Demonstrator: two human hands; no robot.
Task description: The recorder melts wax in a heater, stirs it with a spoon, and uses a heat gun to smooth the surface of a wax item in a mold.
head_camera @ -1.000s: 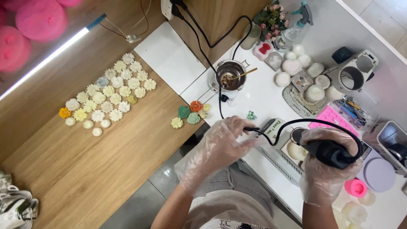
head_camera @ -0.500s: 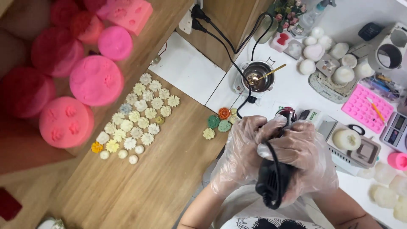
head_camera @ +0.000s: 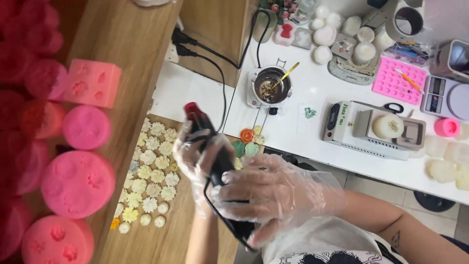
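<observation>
Both my hands wear clear plastic gloves and grip a black heat gun [head_camera: 201, 125] with a red nozzle that points up and left. My left hand [head_camera: 191, 155] wraps the barrel near the nozzle. My right hand [head_camera: 273, 194] closes around the handle lower down, where the black cord [head_camera: 221, 219] loops out. The tool hangs above a cluster of small wax flowers [head_camera: 151, 172], cream, white and yellow, laid out on the wooden table [head_camera: 161, 242]. A few orange and green flowers [head_camera: 246, 142] lie by the table's edge.
Pink silicone moulds [head_camera: 78, 182] line the shelf at left. On the white counter [head_camera: 312, 132] stand a metal melting pot [head_camera: 270, 88] with a gold spoon, a white machine holding a round candle [head_camera: 388, 126], a pink tray [head_camera: 398, 80] and a scale [head_camera: 447, 98]. Cables run to a socket [head_camera: 177, 41].
The heat gun has swung left from over the counter's edge to above the flowers. My left hand moved up to the barrel, and the camera view shifted left and down.
</observation>
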